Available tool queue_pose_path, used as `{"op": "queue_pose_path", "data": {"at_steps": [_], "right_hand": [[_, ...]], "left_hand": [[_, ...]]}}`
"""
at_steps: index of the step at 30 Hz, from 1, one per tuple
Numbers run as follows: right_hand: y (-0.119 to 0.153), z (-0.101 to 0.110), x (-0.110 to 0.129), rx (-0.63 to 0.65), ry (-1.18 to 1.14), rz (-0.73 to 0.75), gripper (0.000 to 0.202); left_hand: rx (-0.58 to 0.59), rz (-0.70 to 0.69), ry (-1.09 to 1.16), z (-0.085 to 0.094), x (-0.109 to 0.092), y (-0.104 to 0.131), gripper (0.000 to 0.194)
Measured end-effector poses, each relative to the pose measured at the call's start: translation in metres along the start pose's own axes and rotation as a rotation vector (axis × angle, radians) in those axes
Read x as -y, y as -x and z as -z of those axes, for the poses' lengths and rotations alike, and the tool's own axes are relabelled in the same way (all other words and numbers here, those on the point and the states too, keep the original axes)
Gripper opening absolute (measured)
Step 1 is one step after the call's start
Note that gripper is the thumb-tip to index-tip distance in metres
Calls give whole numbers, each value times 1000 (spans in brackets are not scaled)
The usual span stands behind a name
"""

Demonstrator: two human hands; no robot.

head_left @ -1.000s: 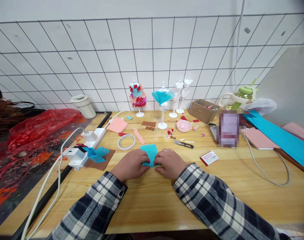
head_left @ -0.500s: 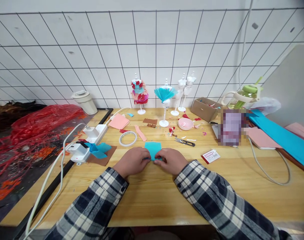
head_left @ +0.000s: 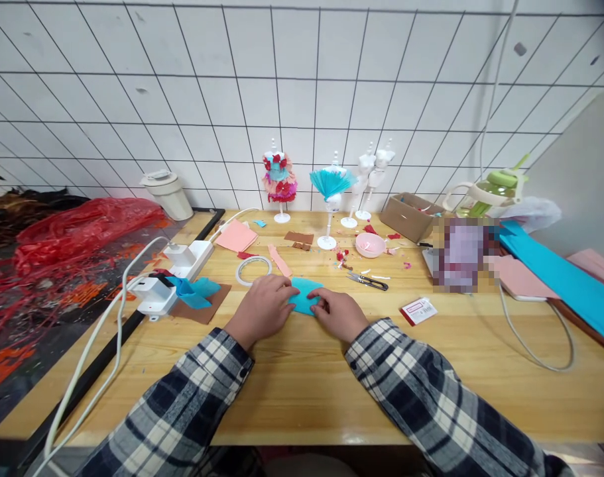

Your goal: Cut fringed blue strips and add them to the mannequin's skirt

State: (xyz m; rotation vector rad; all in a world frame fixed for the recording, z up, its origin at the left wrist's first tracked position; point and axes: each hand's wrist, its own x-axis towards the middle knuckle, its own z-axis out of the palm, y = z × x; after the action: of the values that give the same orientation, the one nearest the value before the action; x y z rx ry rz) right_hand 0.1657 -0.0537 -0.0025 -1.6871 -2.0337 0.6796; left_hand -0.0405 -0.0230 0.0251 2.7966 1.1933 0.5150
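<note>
A small piece of blue crepe paper (head_left: 304, 295) lies between my hands, low over the tabletop. My left hand (head_left: 264, 306) has its fingers curled on the paper's left edge. With thumb and fingertips, my right hand (head_left: 340, 314) pinches its right edge. Just beyond my left hand is a roll of white tape (head_left: 242, 271), beside a pink paper strip (head_left: 280, 261). Small black-handled thread snips (head_left: 368, 281) lie past my right hand. Farther back, a white dress-form stand (head_left: 327, 225) wears a fan of pleated blue paper (head_left: 331, 184).
At the back stand a decorated dress form (head_left: 280, 179) and two bare white ones. A pink bowl (head_left: 370, 245), a cardboard box (head_left: 410, 215) and a tag card (head_left: 418, 310) are to the right. A power strip (head_left: 155, 296) with cables lines the left edge, near folded blue paper (head_left: 195, 291).
The blue paper is turned slightly and sits a little farther from me. My left hand has shifted up and over its edge; my right hand still pinches the other side. The view has tilted slightly.
</note>
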Motion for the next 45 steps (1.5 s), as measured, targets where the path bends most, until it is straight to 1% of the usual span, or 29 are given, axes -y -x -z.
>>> {"op": "queue_pose_path", "data": {"at_steps": [2,4,5,8,10,12,15,17,19,21,23,26,30,33,37,39,41,43,45], "right_hand": [[-1,1,1,5,14,-6,25],[-2,1,2,14,23,-8,26],[-2,0,2,14,27,-9,27],[-4,-1,1,14,35,-9,29],[-4,0,0,4,35,1,30],[-3,3,0,-37,36,30,26],[0,9,0,-97,62,165,20],[2,10,0,-84,103,265,25],[3,9,-1,-42,150,301,28],[2,6,-3,-6,181,293,21],[0,3,-6,-7,192,274,16],[-3,1,-7,-13,169,220,17],[-4,2,-5,46,98,132,21],[-3,2,0,35,100,79,23],[-5,0,9,8,167,-2,21],[-5,-1,11,2,193,-11,18],[-6,-1,12,-3,209,-14,17],[-6,-1,12,-9,220,-12,15],[-7,-1,11,-9,225,-8,14]], "left_hand": [[-33,-132,-58,4,-2,0,17],[16,-223,-73,5,-4,-1,15],[55,-243,-73,4,-4,-2,15],[136,-213,-66,-2,-3,-3,14],[154,-187,-66,-5,-4,-3,17],[155,-162,-63,-6,-5,-2,22],[156,-120,-35,-5,-7,-1,23],[153,-100,-12,-4,-8,0,23],[152,-86,10,-3,-8,0,24],[154,-69,44,-4,-7,1,24],[155,-45,92,-6,-4,1,20],[153,6,166,-12,2,2,27],[149,96,231,-18,6,0,29],[132,119,247,-19,6,-1,31],[127,117,211,-17,5,1,34],[137,119,186,-15,4,2,33],[117,107,134,-10,3,3,31],[82,50,72,-4,0,2,25],[93,-47,42,0,-2,1,19]]}}
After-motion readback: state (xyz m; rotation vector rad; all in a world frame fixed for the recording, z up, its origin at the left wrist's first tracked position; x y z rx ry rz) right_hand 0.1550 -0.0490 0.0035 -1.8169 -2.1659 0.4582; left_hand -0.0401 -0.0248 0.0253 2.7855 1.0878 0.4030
